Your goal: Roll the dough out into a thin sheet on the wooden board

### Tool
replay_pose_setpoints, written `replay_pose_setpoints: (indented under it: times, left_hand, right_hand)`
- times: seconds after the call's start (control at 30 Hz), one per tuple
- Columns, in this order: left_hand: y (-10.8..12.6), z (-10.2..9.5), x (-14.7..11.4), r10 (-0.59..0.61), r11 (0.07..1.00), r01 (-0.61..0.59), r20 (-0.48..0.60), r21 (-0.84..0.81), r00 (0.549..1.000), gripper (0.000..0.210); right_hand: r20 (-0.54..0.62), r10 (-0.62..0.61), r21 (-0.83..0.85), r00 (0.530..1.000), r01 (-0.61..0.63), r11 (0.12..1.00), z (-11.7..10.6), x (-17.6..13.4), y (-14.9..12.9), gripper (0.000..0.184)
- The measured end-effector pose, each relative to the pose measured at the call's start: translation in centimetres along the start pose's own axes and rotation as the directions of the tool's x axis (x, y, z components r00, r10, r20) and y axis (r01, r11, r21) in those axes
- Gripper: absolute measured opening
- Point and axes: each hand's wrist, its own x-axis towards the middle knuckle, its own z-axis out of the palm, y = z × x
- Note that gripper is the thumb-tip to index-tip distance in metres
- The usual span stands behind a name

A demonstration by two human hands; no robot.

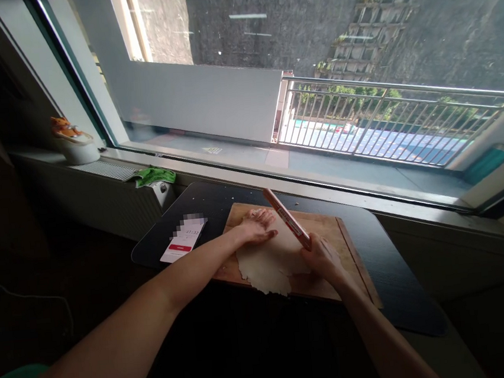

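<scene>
A thin, pale sheet of dough (266, 268) with a ragged edge lies over a wooden cutting board (327, 229), its near edge reaching past the board's front. My left hand (258, 225) rests flat on the far left part of the dough, fingers stretched out. In my right hand (323, 253) is one end of a wooden rolling pin (287, 218), which carries a printed label. The pin slants up and away to the left, seemingly raised off the dough. My right fingers are wrapped round it and partly hidden.
The board lies on a dark table (397, 264) with rounded corners. A phone (183, 240) with a lit screen is left of the board. Beyond stand a radiator (123, 195) with a green cloth (156, 175), a white pot (76, 151) and a large window.
</scene>
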Motion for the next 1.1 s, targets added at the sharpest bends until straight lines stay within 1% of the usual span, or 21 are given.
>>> replay_pose_setpoints:
  times: [0.1, 0.2, 0.27, 0.33, 0.37, 0.4, 0.47, 0.5, 0.53, 0.57, 0.6, 0.67, 0.7, 0.73, 0.77, 0.83, 0.87, 0.93, 0.97, 1.0, 1.1]
  left_hand:
    - [-0.6, 1.1, -0.6, -0.081, 0.997, 0.081, 0.010, 0.014, 0.997, 0.066]
    - [-0.7, 1.6, -1.9, -0.209, 0.978, 0.209, 0.012, 0.019, 0.978, 0.069]
    - [-0.7, 1.3, -2.9, -0.293, 0.956, 0.293, -0.009, 0.012, 0.956, 0.070]
    - [-1.2, 0.2, -3.8, -0.347, 0.938, 0.347, -0.033, 0.001, 0.937, 0.064]
    - [-1.6, -0.7, -4.1, -0.372, 0.928, 0.373, -0.063, 0.000, 0.926, 0.056]
    - [-2.1, -1.8, -4.3, -0.401, 0.915, 0.404, -0.120, -0.001, 0.908, 0.048]
    - [-3.1, -4.0, -4.0, -0.441, 0.888, 0.460, -0.300, -0.008, 0.846, 0.034]
    - [-3.4, -4.9, -3.6, -0.439, 0.882, 0.470, -0.389, -0.016, 0.810, 0.030]
    - [-3.6, -5.5, -3.1, -0.417, 0.888, 0.458, -0.455, -0.021, 0.787, 0.029]
    - [-3.6, -5.7, -2.6, -0.377, 0.907, 0.421, -0.482, -0.018, 0.791, 0.030]
    - [-3.5, -5.6, -2.0, -0.319, 0.933, 0.361, -0.470, -0.003, 0.823, 0.031]
    - [-3.0, -4.3, -1.4, -0.195, 0.973, 0.225, -0.359, 0.046, 0.913, 0.038]
    - [-2.7, -3.4, -1.4, -0.145, 0.983, 0.172, -0.288, 0.070, 0.947, 0.042]
    - [-2.5, -2.4, -1.6, -0.113, 0.986, 0.137, -0.225, 0.091, 0.968, 0.047]
    - [-2.5, -1.6, -2.1, -0.099, 0.987, 0.119, -0.175, 0.108, 0.980, 0.051]
    - [-2.7, -0.5, -3.3, -0.092, 0.987, 0.104, -0.102, 0.120, 0.990, 0.058]
    - [-3.0, -0.4, -3.8, -0.086, 0.989, 0.092, -0.063, 0.113, 0.994, 0.061]
    - [-3.7, -0.6, -3.8, -0.074, 0.993, 0.074, 0.000, 0.094, 0.997, 0.063]
    - [-4.0, -0.9, -3.2, -0.080, 0.993, 0.079, 0.004, 0.089, 0.997, 0.063]
    - [-4.3, -1.2, -2.2, -0.099, 0.991, 0.100, -0.017, 0.088, 0.995, 0.063]
    - [-4.8, -2.0, 2.2, -0.227, 0.971, 0.234, -0.121, 0.055, 0.966, 0.067]
  right_hand:
    - [0.001, -0.033, -0.042, 0.999, 0.033, 0.999, 0.2, 0.5, -0.6, 0.018]
    - [0.023, -0.070, -0.063, 0.997, 0.071, 0.995, 0.0, 1.7, -1.5, 0.019]
    - [0.020, -0.104, -0.072, 0.994, 0.105, 0.992, -0.3, 2.7, -1.7, 0.020]
    - [0.001, -0.166, -0.087, 0.986, 0.165, 0.982, -0.8, 3.5, -1.5, 0.019]
    - [0.002, -0.213, -0.095, 0.977, 0.212, 0.973, -1.1, 3.9, -1.2, 0.018]
    - [0.016, -0.269, -0.103, 0.963, 0.269, 0.958, -1.3, 4.1, -0.9, 0.017]
    - [0.061, -0.389, -0.111, 0.919, 0.394, 0.913, -1.7, 4.3, -0.4, 0.015]
    - [0.080, -0.439, -0.109, 0.895, 0.446, 0.889, -1.8, 4.3, -0.3, 0.016]
    - [0.095, -0.475, -0.110, 0.875, 0.483, 0.869, -1.9, 4.3, -0.3, 0.018]
    - [0.109, -0.492, -0.113, 0.863, 0.503, 0.857, -2.0, 4.3, -0.5, 0.020]
    - [0.129, -0.493, -0.114, 0.860, 0.507, 0.854, -2.0, 4.4, -0.8, 0.021]
    - [0.179, -0.472, -0.092, 0.863, 0.493, 0.865, -1.8, 4.4, -1.7, 0.025]
    - [0.178, -0.458, -0.073, 0.871, 0.476, 0.877, -1.5, 4.4, -2.1, 0.030]
    - [0.150, -0.440, -0.054, 0.885, 0.452, 0.891, -1.1, 4.3, -2.5, 0.035]
    - [0.103, -0.413, -0.039, 0.905, 0.418, 0.907, -0.6, 4.1, -2.8, 0.041]
    - [0.014, -0.345, -0.039, 0.938, 0.346, 0.938, 0.6, 3.7, -3.2, 0.052]
    - [-0.002, -0.321, -0.050, 0.947, 0.320, 0.946, 1.2, 3.6, -3.3, 0.055]
    - [0.025, -0.314, -0.080, 0.949, 0.315, 0.946, 2.1, 4.2, -3.3, 0.059]
    - [0.037, -0.316, -0.097, 0.948, 0.319, 0.943, 2.3, 4.9, -3.1, 0.059]
    - [0.034, -0.315, -0.114, 0.949, 0.316, 0.942, 2.4, 6.0, -2.9, 0.058]
    - [-0.059, -0.257, -0.145, 0.965, 0.246, 0.958, 1.7, 10.2, -2.0, 0.053]
